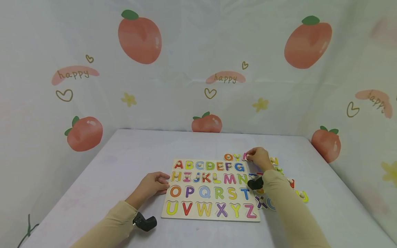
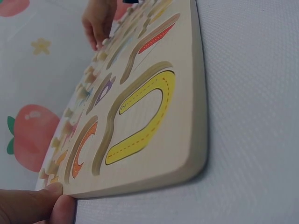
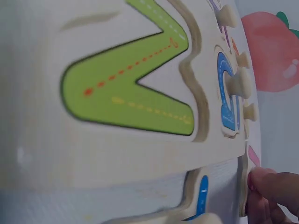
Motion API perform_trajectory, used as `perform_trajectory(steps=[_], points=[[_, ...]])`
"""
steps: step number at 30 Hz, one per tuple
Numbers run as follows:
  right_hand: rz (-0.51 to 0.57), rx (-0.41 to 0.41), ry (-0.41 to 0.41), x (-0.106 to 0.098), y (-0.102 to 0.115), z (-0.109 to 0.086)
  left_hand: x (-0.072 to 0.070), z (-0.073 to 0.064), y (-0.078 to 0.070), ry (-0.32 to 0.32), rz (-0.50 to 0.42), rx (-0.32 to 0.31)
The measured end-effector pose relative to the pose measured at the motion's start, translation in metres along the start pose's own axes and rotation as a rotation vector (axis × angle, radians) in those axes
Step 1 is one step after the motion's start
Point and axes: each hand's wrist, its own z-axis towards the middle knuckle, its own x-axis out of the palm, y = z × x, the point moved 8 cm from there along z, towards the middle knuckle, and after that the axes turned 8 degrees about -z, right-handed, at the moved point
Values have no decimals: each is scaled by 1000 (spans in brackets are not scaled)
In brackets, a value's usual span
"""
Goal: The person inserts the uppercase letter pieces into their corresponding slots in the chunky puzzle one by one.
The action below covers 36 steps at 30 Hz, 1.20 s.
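Alphabet board lies flat on the tabletop, its U-to-Z row nearest. In front, both sleeves run out of the head view at the bottom, and a dark cord is cut off at lower left. The left hand rests its loosely bent fingers against the board's left edge, grasping nothing else. Beside the right edge, a purple X and a blue letter lie loose, the latter partly under the right sleeve. That sleeve and a black wrist camera cover other pieces; a yellow letter lies beyond it. Past the far right corner, the right hand pinches a pink letter, too covered to read. An orange O and a Y sit just left. Behind hangs a fruit-patterned sheet.
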Motion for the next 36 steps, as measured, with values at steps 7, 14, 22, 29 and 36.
perform_trajectory(steps=[7, 14, 22, 29, 36], points=[[91, -42, -38, -13, 11, -4, 0, -1, 0, 6, -1, -3], [107, -87, 15, -18, 21, -9, 0, -2, -3, 5, -4, 1], [103, -116, 118, -7, 31, -25, 0, -1, -2, 9, -2, -7], [79, -157, 205, 14, 45, -48, 0, 0, -2, 7, 4, -10], [85, -181, 235, 31, 51, -62, 0, -2, -3, 6, 4, -9]])
